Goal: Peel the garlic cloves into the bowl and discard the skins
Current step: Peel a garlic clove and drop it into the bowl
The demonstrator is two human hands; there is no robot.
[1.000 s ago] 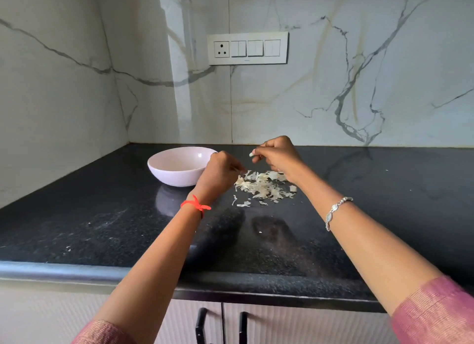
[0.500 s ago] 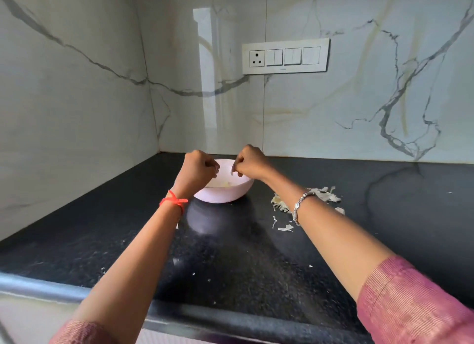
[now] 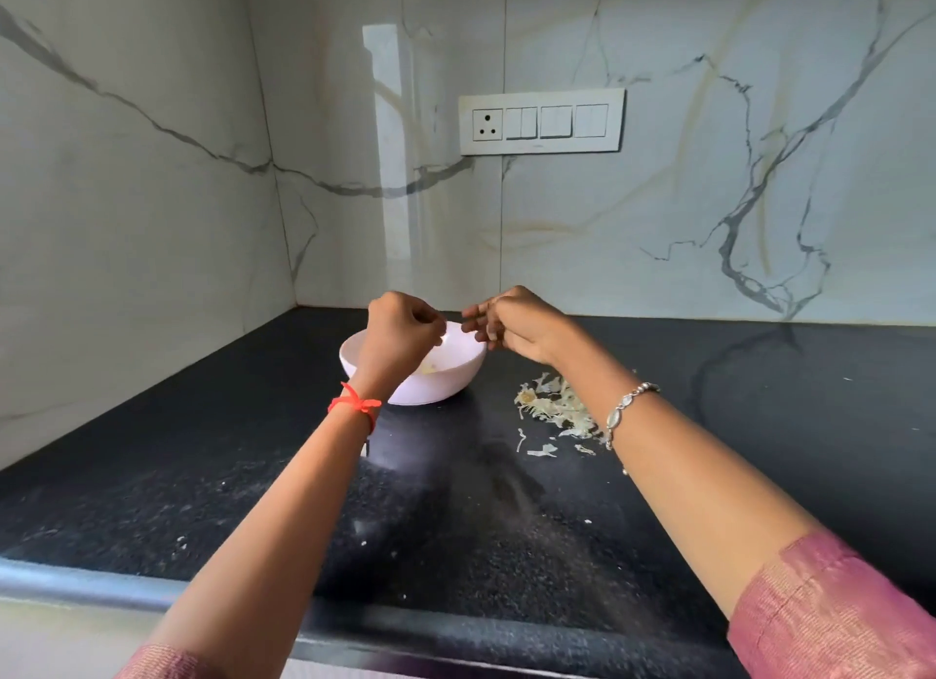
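The person is holding both hands over the pale pink, smooth-walled round bowl (image 3: 440,390), probably so that whatever is being freed drops straight into it. The bowl is sitting toward the back of the speckled black polished stone countertop (image 3: 202,476), close to the corner of the veined white marble wall (image 3: 709,222).

The left hand (image 3: 400,336) is hovering above the bowl's middle with its fingers curled tightly inward. Whether they are pinching a clove or a scrap of skin cannot be told, as the knuckles are hiding the fingertips. The right hand (image 3: 516,331) is hanging over the bowl's right rim with its fingers (image 3: 473,325) loosely extended toward the left hand and holding nothing visible, which suggests a release.

A few small, pale yellow peeled garlic cloves (image 3: 429,368) are lying in the bottom of the bowl. The thin, papery, off-white curled skins (image 3: 549,406) are lying in a loose heap on the countertop just to the right of the bowl, apart from the cloves and apparently waiting to be discarded.

A knotted red thread (image 3: 354,404) is circling the left wrist, and a beaded silver bracelet (image 3: 625,411) is hanging on the right.
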